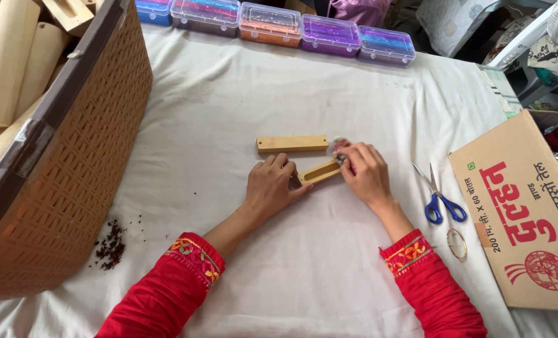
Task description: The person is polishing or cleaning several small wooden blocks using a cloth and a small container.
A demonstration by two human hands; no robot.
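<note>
Left hand (pixel 271 188) pins the slotted wooden block (pixel 319 173) flat on the table (pixel 229 112); right hand (pixel 364 172) pinches something small at its far end. Looks light, rigid, smooth: grip the long sides.

Two bare hands, left hand (pixel 271 188) and right hand (pixel 365 173), below them bright red sleeves with gathered folds, cuffs edged in orange, green and yellow floral embroidery, entering from six o'clock.
</note>
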